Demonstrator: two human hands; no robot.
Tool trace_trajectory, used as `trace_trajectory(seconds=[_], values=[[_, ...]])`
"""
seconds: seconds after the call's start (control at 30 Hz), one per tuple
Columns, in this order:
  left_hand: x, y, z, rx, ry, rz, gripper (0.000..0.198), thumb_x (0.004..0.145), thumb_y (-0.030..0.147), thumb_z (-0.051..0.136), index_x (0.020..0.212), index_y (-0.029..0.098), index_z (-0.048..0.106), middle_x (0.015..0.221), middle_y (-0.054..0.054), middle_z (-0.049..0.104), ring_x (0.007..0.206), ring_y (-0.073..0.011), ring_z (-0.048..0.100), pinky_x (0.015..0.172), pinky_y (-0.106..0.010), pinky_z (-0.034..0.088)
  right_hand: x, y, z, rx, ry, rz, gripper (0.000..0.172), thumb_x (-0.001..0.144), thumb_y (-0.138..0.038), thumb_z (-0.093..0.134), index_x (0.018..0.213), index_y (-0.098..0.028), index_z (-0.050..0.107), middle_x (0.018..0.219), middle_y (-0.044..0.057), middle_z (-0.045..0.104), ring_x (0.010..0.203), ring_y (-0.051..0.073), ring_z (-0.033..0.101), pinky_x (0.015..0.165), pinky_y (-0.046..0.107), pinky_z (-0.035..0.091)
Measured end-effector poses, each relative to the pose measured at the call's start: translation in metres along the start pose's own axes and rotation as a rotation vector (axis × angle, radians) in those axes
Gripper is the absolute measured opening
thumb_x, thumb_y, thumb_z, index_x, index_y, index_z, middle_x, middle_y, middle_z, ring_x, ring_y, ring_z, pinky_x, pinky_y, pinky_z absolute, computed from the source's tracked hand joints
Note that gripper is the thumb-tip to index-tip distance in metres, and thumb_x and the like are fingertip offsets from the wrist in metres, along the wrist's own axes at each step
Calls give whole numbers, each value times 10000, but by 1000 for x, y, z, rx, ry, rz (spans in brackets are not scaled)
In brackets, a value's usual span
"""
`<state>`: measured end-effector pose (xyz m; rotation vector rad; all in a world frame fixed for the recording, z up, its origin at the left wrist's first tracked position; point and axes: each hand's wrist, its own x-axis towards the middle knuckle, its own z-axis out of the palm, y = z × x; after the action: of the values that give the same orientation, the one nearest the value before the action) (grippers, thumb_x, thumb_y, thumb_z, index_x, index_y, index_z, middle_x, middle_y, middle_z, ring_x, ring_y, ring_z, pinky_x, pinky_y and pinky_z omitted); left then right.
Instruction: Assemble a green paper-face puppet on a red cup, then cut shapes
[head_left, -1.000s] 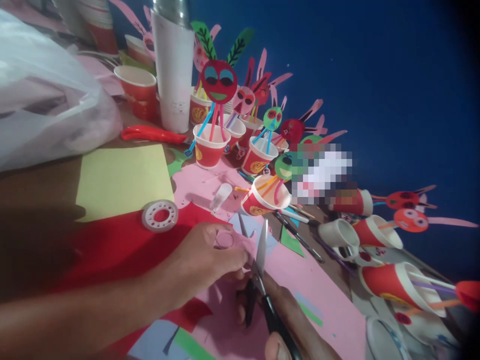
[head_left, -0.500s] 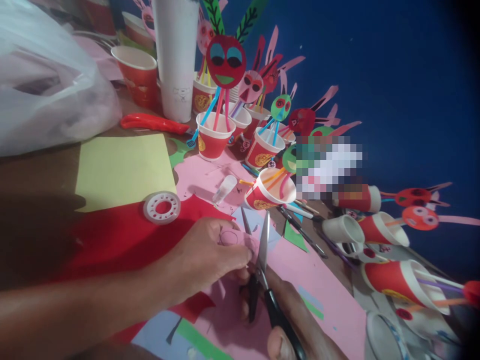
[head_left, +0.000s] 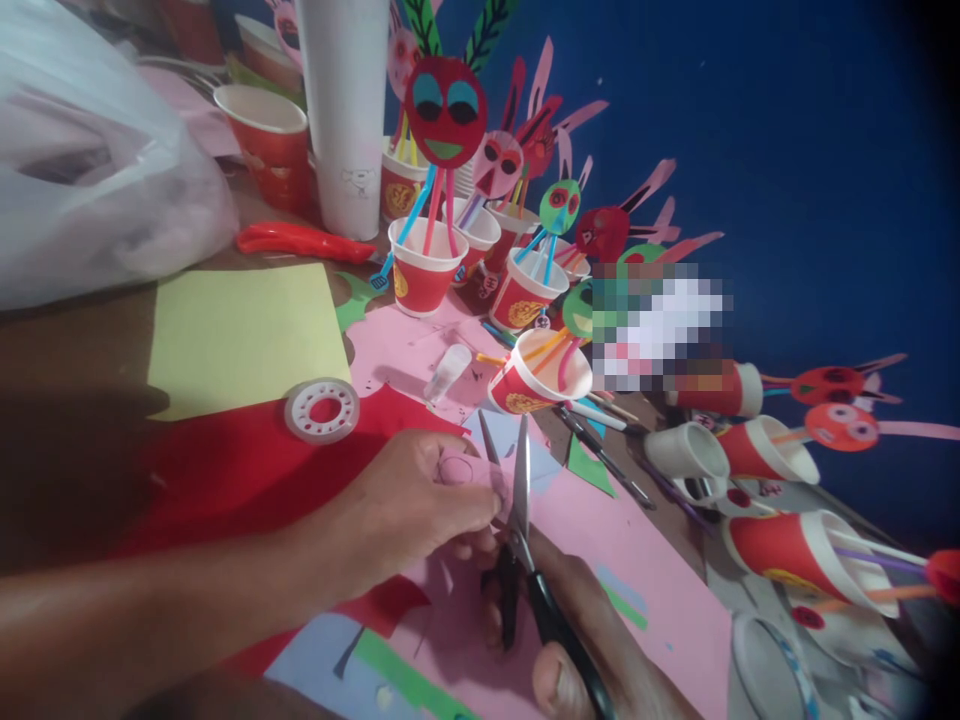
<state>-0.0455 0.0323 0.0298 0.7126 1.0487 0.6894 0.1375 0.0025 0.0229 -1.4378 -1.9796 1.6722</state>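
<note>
My left hand (head_left: 427,500) pinches a small piece of pink paper (head_left: 457,468) that has a circle drawn on it. Black-handled scissors (head_left: 519,540) are gripped in my right hand (head_left: 592,630), thumb and fingers at the handles. Their blades stand apart, pointing up and away, right beside the pink piece. Below both hands lies a large pink sheet (head_left: 637,540). Red paper (head_left: 225,470) spreads under my left forearm, and a white tape roll (head_left: 322,411) rests at its upper edge.
Red paper cups (head_left: 427,280) holding straws with paper faces stand along the back and right. A yellow sheet (head_left: 247,335), a red-handled cutter (head_left: 304,241), a white bottle (head_left: 345,120) and a plastic bag (head_left: 97,180) are at the left. Pens (head_left: 607,455) lie right of the scissors.
The scissor blades have drawn slightly closer together and shifted a little left. My left hand keeps its pinch on the pink paper. The whole view has moved slightly.
</note>
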Motion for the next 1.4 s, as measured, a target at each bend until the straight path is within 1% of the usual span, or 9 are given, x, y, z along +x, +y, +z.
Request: trace_trajectory(seconds=[0.07,0.13,0.3,0.43,0.67,0.8,0.93,1.17,1.4], values=[[0,0,0,-3,-2,-1,34,580,154,571,561,147,598,503,-11,629,502,-129,581,504,-227,461,-1,-1,3,3,11,-28,828,651,-830,413,1168,-192,517,704,29,612,614,200,614,596,290,515],[1,0,0,2,1,-5,48,584,151,572,579,145,619,503,-9,633,500,-126,583,502,-224,462,-4,-2,4,-3,29,-46,841,650,-854,358,1169,-213,522,715,29,616,624,207,622,601,290,517],[2,1,0,19,13,-19,63,590,142,574,552,145,623,489,-11,636,456,-113,567,464,-205,434,-19,0,2,-48,104,-50,643,750,-732,439,1223,-301,500,917,47,653,883,293,644,693,299,523],[1,1,0,21,20,-11,69,582,128,577,526,147,612,467,-8,626,429,-101,549,432,-184,397,-27,7,0,-75,146,-42,604,770,-664,500,1279,-342,453,1042,48,641,1014,318,606,760,314,528],[1,2,0,17,-9,-15,79,601,132,573,562,144,640,487,-6,635,446,-99,554,459,-189,424,-22,3,2,-66,136,-46,617,769,-700,451,1242,-307,498,972,52,657,953,300,628,719,307,529],[0,4,0,32,-5,-26,82,605,139,574,566,136,646,486,-15,631,450,-105,554,467,-198,429,-14,-2,3,-37,79,-55,691,736,-775,371,1176,-275,555,759,33,654,712,238,656,582,271,510],[1,3,-1,35,-31,-14,82,599,156,582,553,142,648,486,-17,637,441,-105,556,447,-189,408,-8,-3,5,-1,26,-58,721,723,-795,345,1144,-254,570,616,4,607,524,171,594,492,240,463],[4,-1,-4,65,-68,16,103,605,184,585,550,145,663,498,-25,647,448,-108,560,434,-181,396,-6,-1,7,44,-2,-43,777,684,-821,355,1053,-166,551,573,12,566,482,146,512,458,236,419],[4,-3,-6,76,-98,23,129,632,193,576,558,138,666,511,-29,653,457,-106,560,442,-180,390,-7,-3,6,69,-25,-24,712,693,-810,364,981,-182,536,573,9,556,484,143,491,459,244,390]])
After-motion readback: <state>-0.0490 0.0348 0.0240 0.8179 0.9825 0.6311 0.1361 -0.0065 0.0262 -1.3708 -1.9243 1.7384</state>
